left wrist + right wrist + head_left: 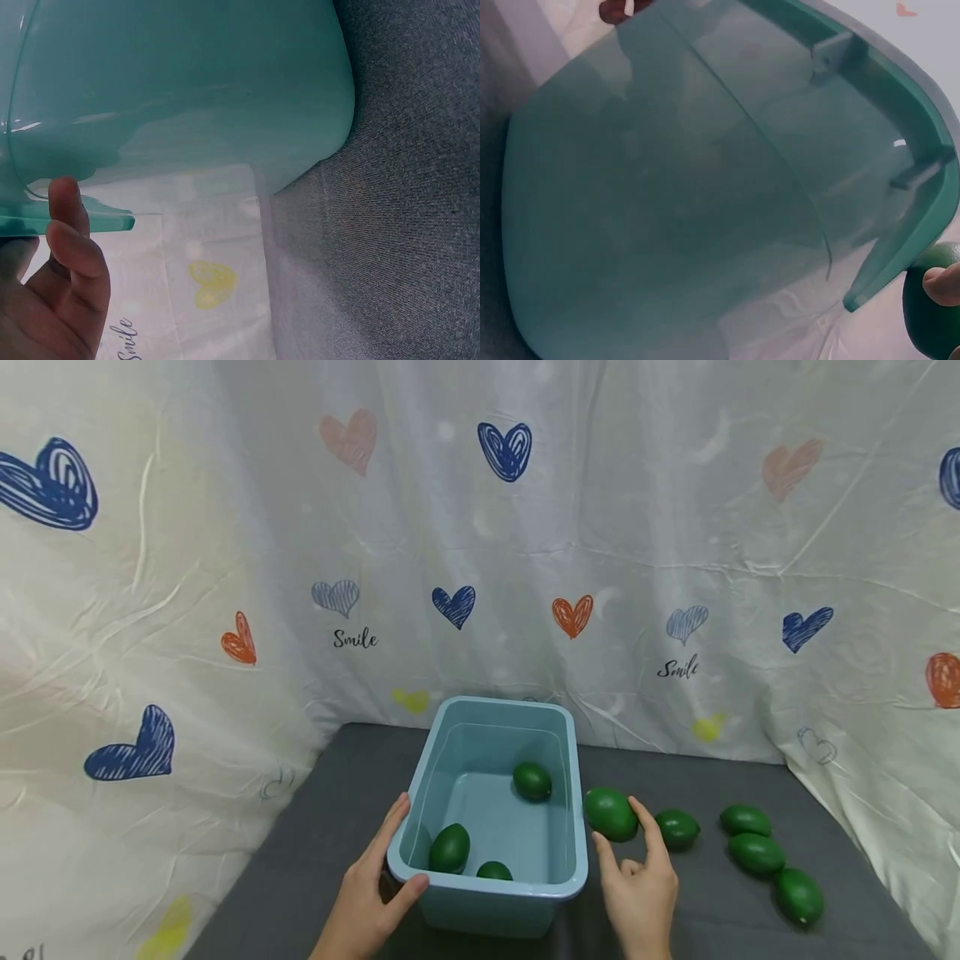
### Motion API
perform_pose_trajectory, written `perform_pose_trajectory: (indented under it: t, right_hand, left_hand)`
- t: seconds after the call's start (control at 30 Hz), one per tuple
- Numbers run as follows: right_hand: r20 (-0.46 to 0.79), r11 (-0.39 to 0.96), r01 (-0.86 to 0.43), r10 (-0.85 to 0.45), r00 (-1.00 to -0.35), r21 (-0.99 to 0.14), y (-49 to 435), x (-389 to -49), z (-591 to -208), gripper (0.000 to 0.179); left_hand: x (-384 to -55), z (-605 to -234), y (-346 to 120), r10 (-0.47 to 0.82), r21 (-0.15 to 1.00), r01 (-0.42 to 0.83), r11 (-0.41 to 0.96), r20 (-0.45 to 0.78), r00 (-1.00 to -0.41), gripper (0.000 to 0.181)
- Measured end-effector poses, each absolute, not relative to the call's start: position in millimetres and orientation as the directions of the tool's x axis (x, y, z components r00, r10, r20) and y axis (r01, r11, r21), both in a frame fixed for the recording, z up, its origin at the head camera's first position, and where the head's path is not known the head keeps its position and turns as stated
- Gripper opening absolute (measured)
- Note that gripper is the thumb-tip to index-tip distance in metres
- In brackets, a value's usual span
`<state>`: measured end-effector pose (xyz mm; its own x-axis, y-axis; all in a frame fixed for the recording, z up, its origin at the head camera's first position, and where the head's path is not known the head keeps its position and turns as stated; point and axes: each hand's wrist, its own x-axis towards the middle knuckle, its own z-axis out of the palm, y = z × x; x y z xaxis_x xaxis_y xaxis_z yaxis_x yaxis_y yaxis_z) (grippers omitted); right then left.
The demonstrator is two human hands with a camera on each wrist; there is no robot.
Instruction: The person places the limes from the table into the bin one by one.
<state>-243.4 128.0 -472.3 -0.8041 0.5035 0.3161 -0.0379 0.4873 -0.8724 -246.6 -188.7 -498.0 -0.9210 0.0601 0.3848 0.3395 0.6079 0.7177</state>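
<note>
A light blue plastic bin stands on the table. My left hand grips its rim at the near left corner, thumb on the near edge; the left wrist view shows the fingers under the rim. Just outside the right rim, my right hand holds a green lime between thumb and fingers. The right wrist view has that lime at the rim's height, the thumb pressed on it. Inside the bin lie three limes: one far right, one near left, one partly hidden by the near wall.
Right of my right hand, a lime lies on the dark grey table. Farther right, three more limes lie in a touching row. Behind the table hangs a white curtain printed with hearts.
</note>
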Motion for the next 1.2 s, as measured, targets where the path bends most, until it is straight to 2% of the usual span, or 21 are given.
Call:
perform_pose_trajectory:
  t: [0.37, 0.6, 0.73, 0.93, 1.2]
  right_hand:
    - [0.358, 0.482, -0.102, 0.477, -0.803, -0.87, 122.9, -243.6, -465.6, 0.069]
    - [0.481, 0.511, -0.263, 0.358, -0.8, -0.818, 118.0, -252.9, -459.3, 0.068]
    - [0.513, 0.523, -0.315, 0.29, -0.808, -0.792, 114.3, -255.4, -457.0, 0.067]
    - [0.512, 0.53, -0.327, 0.247, -0.823, -0.782, 113.5, -257.5, -453.6, 0.066]
    - [0.406, 0.512, -0.275, 0.164, -0.899, -0.814, 112.7, -259.1, -450.9, 0.061]
  left_hand:
    - [-246.1, -496.6, -189.4, 0.072, 0.723, 0.374, 0.581, 0.413, -0.908, 0.087]
    - [-247.0, -496.4, -190.7, 0.091, 0.694, 0.394, 0.603, 0.43, -0.898, 0.088]
    - [-246.9, -498.0, -191.0, 0.09, 0.688, 0.395, 0.609, 0.435, -0.896, 0.089]
    - [-248.0, -499.0, -191.4, 0.089, 0.686, 0.402, 0.607, 0.444, -0.892, 0.089]
    - [-247.6, -498.1, -191.9, 0.091, 0.679, 0.397, 0.617, 0.439, -0.894, 0.088]
